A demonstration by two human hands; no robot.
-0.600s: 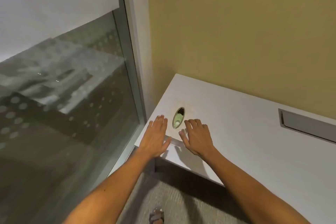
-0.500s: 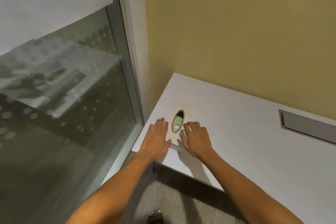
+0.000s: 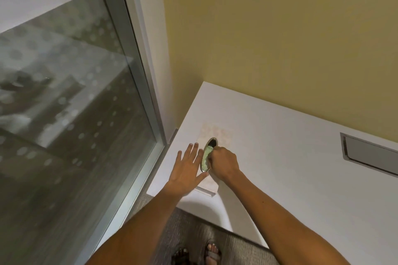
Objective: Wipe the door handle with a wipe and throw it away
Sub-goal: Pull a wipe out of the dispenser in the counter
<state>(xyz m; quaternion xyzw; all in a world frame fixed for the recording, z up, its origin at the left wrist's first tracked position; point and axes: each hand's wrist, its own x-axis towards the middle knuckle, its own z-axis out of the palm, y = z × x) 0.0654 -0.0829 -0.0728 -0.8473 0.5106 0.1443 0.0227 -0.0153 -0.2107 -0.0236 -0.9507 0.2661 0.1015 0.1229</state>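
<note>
A flat white wipe box [image 3: 218, 132] with a faint pattern lies at the near left corner of a white desk [image 3: 290, 168]. Its top has an oval metal-rimmed opening [image 3: 212, 140] in which a pale green wipe [image 3: 206, 154] shows. My right hand [image 3: 224, 162] has its fingers curled and pinched on the wipe at the opening. My left hand [image 3: 187, 170] lies flat on the box just left of the opening, fingers spread. No door handle is in view.
A glass panel [image 3: 64, 114] in a grey frame stands to the left, a yellow wall [image 3: 280, 38] behind the desk. A grey recessed slot [image 3: 370, 153] sits in the desk at the right. Below are grey carpet and my sandalled feet [image 3: 212, 253].
My right hand has moved from lying flat beside the opening to closing its fingers on the wipe in it. My left hand has stayed flat on the box.
</note>
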